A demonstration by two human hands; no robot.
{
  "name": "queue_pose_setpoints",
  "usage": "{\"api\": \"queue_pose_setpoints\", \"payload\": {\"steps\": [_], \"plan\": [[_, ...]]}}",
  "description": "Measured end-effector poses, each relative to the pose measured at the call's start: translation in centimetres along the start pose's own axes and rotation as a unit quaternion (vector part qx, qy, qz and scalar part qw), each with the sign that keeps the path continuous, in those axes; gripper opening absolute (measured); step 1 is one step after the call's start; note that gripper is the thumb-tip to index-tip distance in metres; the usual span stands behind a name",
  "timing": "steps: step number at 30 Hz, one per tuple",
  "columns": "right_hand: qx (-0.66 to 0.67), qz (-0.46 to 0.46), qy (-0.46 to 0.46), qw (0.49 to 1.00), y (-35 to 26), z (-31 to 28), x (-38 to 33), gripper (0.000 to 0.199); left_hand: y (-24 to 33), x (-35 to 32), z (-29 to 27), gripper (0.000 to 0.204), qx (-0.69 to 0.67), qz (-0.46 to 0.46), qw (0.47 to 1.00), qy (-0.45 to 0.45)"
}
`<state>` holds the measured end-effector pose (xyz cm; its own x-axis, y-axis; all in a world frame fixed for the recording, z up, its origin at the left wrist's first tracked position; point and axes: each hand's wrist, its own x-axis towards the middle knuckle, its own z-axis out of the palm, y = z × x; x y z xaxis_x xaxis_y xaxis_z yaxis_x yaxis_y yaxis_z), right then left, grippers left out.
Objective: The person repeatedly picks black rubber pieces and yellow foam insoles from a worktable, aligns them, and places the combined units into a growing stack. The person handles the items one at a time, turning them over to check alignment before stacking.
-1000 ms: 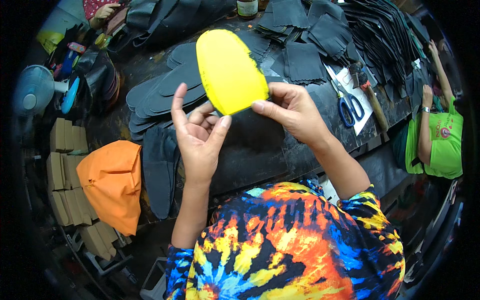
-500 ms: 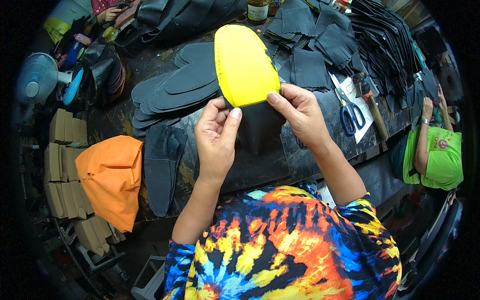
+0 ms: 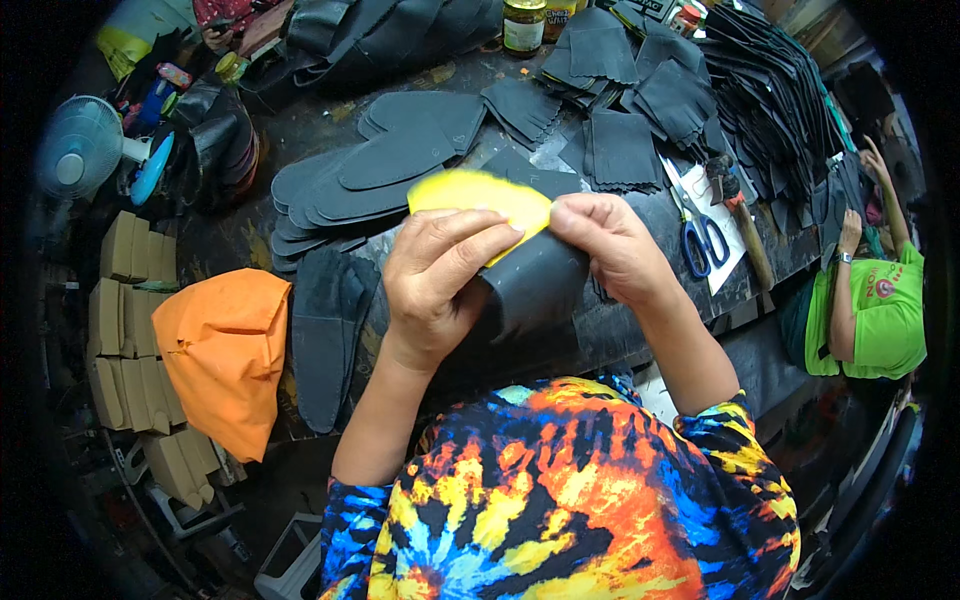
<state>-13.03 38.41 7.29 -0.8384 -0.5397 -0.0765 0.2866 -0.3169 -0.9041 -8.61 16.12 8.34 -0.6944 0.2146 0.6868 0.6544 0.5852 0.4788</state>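
Note:
Above the table's near part, both hands hold a yellow sole-shaped piece (image 3: 465, 193) joined to a black leathery panel (image 3: 545, 285). My left hand (image 3: 425, 285) wraps over the yellow part, its fingers lying across the face and its thumb hidden. At the right edge, where yellow meets black, my right hand (image 3: 615, 245) pinches the piece between thumb and forefinger. The yellow part tilts away and looks bent; the black panel curves down toward me. Just beyond the left hand lies a pile of black sole-shaped pieces (image 3: 395, 160) with stitch-like marks along their edges.
Blue-handled scissors (image 3: 705, 240) and a hammer (image 3: 748, 235) lie at the right, near stacked black cut pieces (image 3: 605, 140). Glass jars (image 3: 523, 28) stand at the back. An orange cloth (image 3: 228, 350) hangs at the left, beside cardboard boxes (image 3: 125, 305). A person in green (image 3: 880, 310) works at far right.
The yellow piece has come down and tipped, no longer standing upright. My left hand has turned over its face; my right keeps its pinch at the edge.

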Motion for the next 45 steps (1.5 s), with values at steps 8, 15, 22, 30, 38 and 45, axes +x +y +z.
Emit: {"api": "queue_pose_setpoints", "payload": {"steps": [8, 15, 22, 30, 38, 45], "plan": [[-0.058, -0.043, 0.002, 0.997, 0.1, 0.3, -0.7, 0.025, 1.6, -0.6, 2.2, 0.018, -0.413, -0.377, 0.829, 0.023], [-0.085, -0.036, 0.039, 0.995, 2.2, -0.2, 0.3, 0.019, 1.4, -1.5, 3.0, 0.017, -0.432, -0.380, 0.817, 0.043], [-0.018, -0.067, 0.071, 0.995, 2.7, 1.2, 0.2, 0.019, 0.9, -2.1, 3.7, 0.014, -0.427, -0.365, 0.826, 0.043], [0.029, -0.245, 0.117, 0.962, 2.4, -1.2, 1.4, 0.021, 1.6, -3.7, 0.8, 0.023, -0.382, -0.302, 0.855, 0.179], [-0.135, -0.300, -0.137, 0.934, 0.3, -3.2, 1.1, 0.039, 1.7, -1.9, 3.2, 0.061, -0.719, -0.475, 0.505, -0.045], [-0.009, -0.120, 0.072, 0.990, -1.8, -3.7, -1.2, 0.058, 1.4, -0.8, 3.3, 0.027, -0.599, -0.386, 0.700, 0.046]]}}
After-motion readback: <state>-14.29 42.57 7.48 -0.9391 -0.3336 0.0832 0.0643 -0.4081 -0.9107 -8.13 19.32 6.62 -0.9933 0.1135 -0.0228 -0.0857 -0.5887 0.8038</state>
